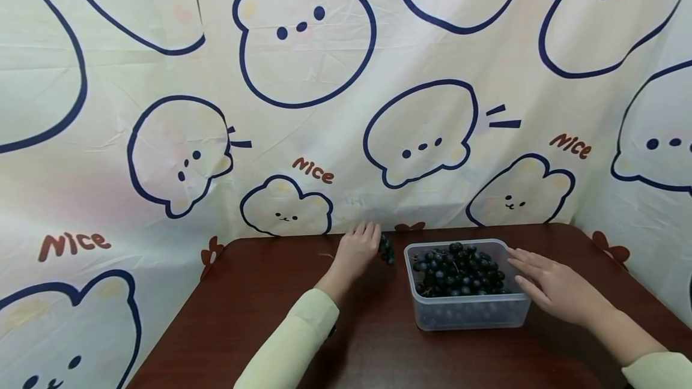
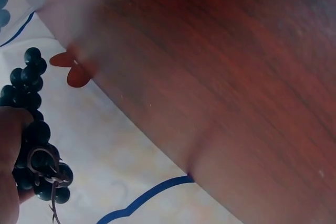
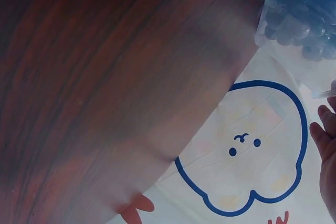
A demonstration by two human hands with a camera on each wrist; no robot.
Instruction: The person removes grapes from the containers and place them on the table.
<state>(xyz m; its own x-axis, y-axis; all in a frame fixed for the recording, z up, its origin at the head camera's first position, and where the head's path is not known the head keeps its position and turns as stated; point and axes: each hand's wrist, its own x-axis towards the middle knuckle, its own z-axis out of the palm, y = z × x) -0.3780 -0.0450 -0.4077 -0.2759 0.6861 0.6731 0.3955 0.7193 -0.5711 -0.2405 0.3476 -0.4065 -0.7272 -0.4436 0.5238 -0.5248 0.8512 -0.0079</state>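
A bunch of dark grapes (image 2: pixel 37 135) with a thin brown stem is gripped by my left hand (image 1: pixel 357 251), left of the container near the table's back edge. In the head view most of that bunch (image 1: pixel 386 250) hides behind the fingers. More dark grapes (image 1: pixel 459 270) are heaped inside a clear plastic container (image 1: pixel 470 315). My right hand (image 1: pixel 562 286) lies along the container's right wall, fingers fairly straight, fingertips at the rim. The right wrist view catches only part of this hand (image 3: pixel 328 150) at its right edge, beside the container (image 3: pixel 262 30).
The container stands on a dark reddish-brown wooden table (image 1: pixel 259 317). Behind the table hangs a pale cloth (image 1: pixel 346 137) printed with blue-outlined bear faces. A small thin stem-like bit (image 1: pixel 326 255) lies left of my left hand.
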